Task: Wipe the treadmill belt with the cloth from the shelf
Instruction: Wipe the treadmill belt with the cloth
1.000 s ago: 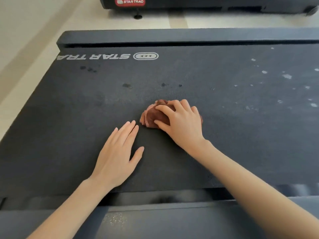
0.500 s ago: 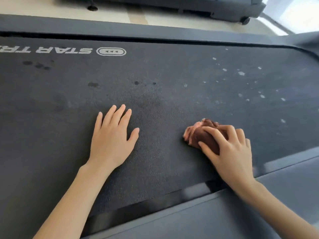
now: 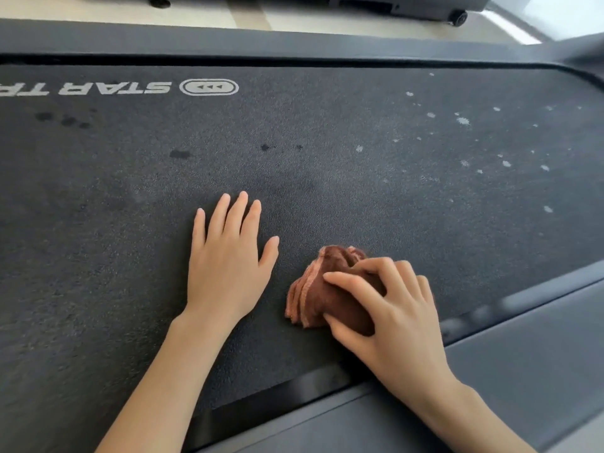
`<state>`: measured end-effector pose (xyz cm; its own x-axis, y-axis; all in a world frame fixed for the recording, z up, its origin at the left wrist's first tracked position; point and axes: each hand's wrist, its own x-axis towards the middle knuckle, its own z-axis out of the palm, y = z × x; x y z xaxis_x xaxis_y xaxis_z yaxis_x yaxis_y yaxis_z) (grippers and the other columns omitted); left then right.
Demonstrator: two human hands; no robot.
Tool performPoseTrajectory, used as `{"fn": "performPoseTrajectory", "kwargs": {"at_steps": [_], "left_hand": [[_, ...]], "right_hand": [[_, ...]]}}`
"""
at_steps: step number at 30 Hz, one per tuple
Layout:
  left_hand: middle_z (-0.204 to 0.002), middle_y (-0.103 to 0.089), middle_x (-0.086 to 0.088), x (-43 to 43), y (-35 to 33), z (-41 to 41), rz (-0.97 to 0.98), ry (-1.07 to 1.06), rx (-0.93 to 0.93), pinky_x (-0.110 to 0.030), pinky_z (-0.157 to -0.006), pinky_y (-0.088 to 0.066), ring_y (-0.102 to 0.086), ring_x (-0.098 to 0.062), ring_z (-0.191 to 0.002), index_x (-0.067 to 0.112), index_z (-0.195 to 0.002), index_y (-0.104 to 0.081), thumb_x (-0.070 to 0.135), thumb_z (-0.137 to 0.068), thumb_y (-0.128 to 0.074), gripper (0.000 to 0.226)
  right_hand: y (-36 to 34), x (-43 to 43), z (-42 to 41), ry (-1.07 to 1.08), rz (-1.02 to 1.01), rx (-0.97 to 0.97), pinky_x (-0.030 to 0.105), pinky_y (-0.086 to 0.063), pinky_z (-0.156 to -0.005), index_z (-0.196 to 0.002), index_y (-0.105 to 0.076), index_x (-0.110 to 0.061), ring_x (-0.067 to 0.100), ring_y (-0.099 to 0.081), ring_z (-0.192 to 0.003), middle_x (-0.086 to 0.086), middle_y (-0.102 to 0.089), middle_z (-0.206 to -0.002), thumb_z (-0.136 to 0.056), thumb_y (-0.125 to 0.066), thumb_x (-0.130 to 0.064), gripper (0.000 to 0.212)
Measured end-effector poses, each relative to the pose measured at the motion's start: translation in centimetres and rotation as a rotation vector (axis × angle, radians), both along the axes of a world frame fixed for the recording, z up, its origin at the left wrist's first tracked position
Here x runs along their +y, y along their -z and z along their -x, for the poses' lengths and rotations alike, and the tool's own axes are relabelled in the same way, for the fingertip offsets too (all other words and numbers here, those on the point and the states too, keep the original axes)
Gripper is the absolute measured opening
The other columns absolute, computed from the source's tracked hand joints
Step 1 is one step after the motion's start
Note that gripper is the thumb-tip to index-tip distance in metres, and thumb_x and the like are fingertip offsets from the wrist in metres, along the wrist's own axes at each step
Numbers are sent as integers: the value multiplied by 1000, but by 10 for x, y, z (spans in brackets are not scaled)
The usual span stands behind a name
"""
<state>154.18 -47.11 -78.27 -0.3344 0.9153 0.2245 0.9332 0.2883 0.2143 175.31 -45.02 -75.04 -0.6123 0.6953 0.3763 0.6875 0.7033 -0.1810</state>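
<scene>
Rust-brown terry, bunched into a wad: that's the cloth (image 3: pixel 327 289), and it sits on the treadmill belt (image 3: pixel 359 191) down at the near edge, right of centre. The right hand (image 3: pixel 392 308) has it, fingers (image 3: pixel 349 282) curled over the top and thumb tucked along the near side, a firm grip pressing the wad onto the belt. The left hand (image 3: pixel 225 263) lies palm down just beside it on the left, straight and lightly spread, holding nothing. It looks like a brace.

How far along? Wiping is under way, I'd say, but a long way from finished. Pale specks (image 3: pixel 462 120) are scattered across the far right of the belt, well apart from the cloth. Dark spots (image 3: pixel 179 154) dot the middle and the far left, near the logo (image 3: pixel 209 87). The patch round the hands looks cleaner, though the belt's grain makes that hard to call.

Room to move? Plenty. Open belt runs far and to the right with nothing lying in the way, and that is where the specks wait. The near side rail (image 3: pixel 523 354) passes under the right wrist, so there is little left to cover on the near side. The far rail (image 3: pixel 294 44) bounds the other edge. Leftward, the flat left hand is the one obstacle.
</scene>
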Motion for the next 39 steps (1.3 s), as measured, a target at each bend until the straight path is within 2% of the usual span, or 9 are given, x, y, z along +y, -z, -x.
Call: {"fn": "performPoseTrajectory", "kwargs": {"at_steps": [6, 8, 12, 15, 19, 22, 27, 33, 39], "left_hand": [[-145, -44, -10, -4, 1, 1, -16, 4, 5, -52, -111, -25, -34, -29, -137, 7, -136, -49, 46, -90, -26, 65], [-145, -43, -9, -4, 0, 1, -4, -4, 11, -51, -111, -24, -33, -28, -138, 8, -136, -49, 47, -90, -25, 65], [-147, -42, -7, -5, 0, 1, 17, -21, 15, -48, -112, -22, -32, -26, -139, 10, -138, -48, 48, -91, -23, 65], [-147, -42, -7, -4, -1, 0, 17, -25, 20, -48, -112, -22, -32, -25, -139, 10, -138, -48, 48, -91, -24, 65], [-149, -39, -7, -5, -1, 0, 34, -27, 16, -46, -113, -19, -28, -23, -141, 12, -140, -45, 49, -91, -22, 66], [-149, -37, -7, -5, -1, 1, 38, -19, 21, -44, -114, -17, -26, -23, -141, 12, -141, -44, 50, -91, -22, 66], [-150, -36, -7, -6, -2, 0, 24, -24, -4, -44, -114, -15, -26, -24, -142, 13, -142, -43, 50, -91, -21, 67], [-146, -43, -11, -4, -1, -1, 11, -27, -14, -51, -111, -25, -34, -29, -137, 9, -137, -48, 47, -91, -22, 65], [-142, -47, -13, -4, -3, -3, -33, -27, -60, -53, -109, -27, -39, -31, -135, 7, -132, -53, 43, -89, -34, 59]], "right_hand": [[-1, 57, 7, -41, -41, -53, 38, -50, -65, -104, -67, -30, 29, -58, -84, 2, -60, -93, -75, -54, -54, 40], [-1, 101, 14, 45, -56, -106, 39, -49, -68, -107, -66, -28, 32, -57, -88, 5, -59, -96, -77, -51, -56, 44], [-7, 168, 33, 356, 48, -176, 43, -39, -86, -125, -55, -29, 35, -45, -112, 11, -52, -118, -87, -54, -53, 45], [-5, 162, 52, 418, 6, -235, 43, -34, -89, -127, -52, -26, 35, -41, -116, 15, -47, -123, -90, -50, -50, 44], [2, 121, 90, 205, -92, -120, 42, -35, -77, -115, -61, -21, 36, -49, -103, 16, -53, -110, -85, -60, -45, 38], [-2, 113, 107, 124, 5, -106, 39, -34, -81, -122, -56, -27, 31, -45, -109, 9, -49, -117, -88, -54, -49, 41], [-6, 145, 61, 263, 130, -72, 39, -39, -84, -125, -54, -36, 30, -44, -112, 5, -49, -117, -84, -57, -56, 46], [-15, 190, -35, 712, 202, -93, 51, -40, -93, -128, -53, -30, 41, -40, -117, 18, -46, -124, -87, -55, -52, 46], [-10, 163, 16, 687, 81, -230, 48, -34, -94, -129, -50, -23, 37, -38, -120, 19, -43, -128, -92, -46, -55, 49]]}}
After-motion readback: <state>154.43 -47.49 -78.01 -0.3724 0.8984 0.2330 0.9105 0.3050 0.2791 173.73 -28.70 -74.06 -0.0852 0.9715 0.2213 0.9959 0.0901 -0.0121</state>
